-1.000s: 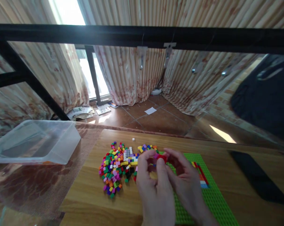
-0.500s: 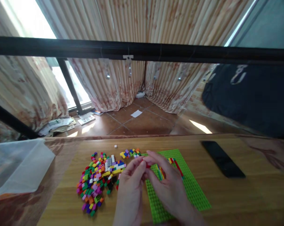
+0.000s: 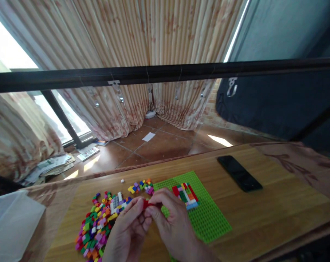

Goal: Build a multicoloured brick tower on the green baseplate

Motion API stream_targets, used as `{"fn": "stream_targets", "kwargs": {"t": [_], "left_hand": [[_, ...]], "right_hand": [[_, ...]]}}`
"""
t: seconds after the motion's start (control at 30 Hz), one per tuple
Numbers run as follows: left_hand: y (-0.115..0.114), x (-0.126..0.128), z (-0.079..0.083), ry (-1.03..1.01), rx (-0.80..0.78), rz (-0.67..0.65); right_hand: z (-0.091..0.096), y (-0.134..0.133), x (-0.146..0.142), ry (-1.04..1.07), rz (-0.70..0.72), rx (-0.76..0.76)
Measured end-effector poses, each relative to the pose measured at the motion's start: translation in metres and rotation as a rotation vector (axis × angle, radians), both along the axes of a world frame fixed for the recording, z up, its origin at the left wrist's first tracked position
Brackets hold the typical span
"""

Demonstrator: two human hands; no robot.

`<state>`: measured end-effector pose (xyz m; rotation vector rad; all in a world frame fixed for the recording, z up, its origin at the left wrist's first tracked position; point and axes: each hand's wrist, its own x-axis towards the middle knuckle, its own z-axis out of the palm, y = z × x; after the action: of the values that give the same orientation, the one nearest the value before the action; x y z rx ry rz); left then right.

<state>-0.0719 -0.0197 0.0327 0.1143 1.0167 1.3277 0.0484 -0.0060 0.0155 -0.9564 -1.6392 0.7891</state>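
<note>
Clearly, starting at the lower left of the frame, you have one translucent bin (image 3: 16, 227), cut off by the picture's edge. Above it and a little right, one stack of papers (image 3: 52, 165) lies on the floor, its sheets too overlapped to count. Next, in the lower left part, comes one large brick pile (image 3: 95, 222) in many colours, too dense for you to count piece by piece. One white brick (image 3: 122, 181) lies alone just above it.

Your two hands are near the bottom centre. Your left hand (image 3: 129, 225) has its thumb and fingers drawn together on a red piece (image 3: 146, 204), at centre just below the middle of the frame. You cannot tell whether that is one brick or several joined. One small brick cluster (image 3: 139, 186) lies just above your fingers. Your right hand (image 3: 172, 218) pinches the same red piece from the other side.

Right of centre lies one green baseplate (image 3: 208, 220), carrying one multicoloured build (image 3: 187, 196) in its upper part. Farther right, one black phone (image 3: 240, 174) rests apart from the plate on the wooden tabletop (image 3: 287, 193).
</note>
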Motion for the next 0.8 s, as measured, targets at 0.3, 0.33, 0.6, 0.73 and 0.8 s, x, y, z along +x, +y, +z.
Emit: {"fn": "stream_targets", "kwargs": {"t": [0.3,0.33,0.6,0.73,0.8], "left_hand": [[0.009,0.002,0.005,-0.037,0.038,0.269],[0.010,0.002,0.003,-0.036,0.046,0.278],[0.007,0.004,-0.005,-0.009,0.071,0.241],[0.005,0.011,-0.003,0.006,0.057,0.198],[0.005,0.016,-0.003,-0.002,0.056,0.173]], "right_hand": [[-0.025,0.005,-0.005,-0.081,-0.049,-0.236],[-0.028,0.004,-0.006,-0.133,-0.032,-0.237],[-0.010,0.006,0.014,-0.015,-0.130,-0.130],[-0.006,0.024,0.054,0.025,-0.268,-0.199],[-0.010,0.033,0.074,0.002,-0.339,-0.245]]}}
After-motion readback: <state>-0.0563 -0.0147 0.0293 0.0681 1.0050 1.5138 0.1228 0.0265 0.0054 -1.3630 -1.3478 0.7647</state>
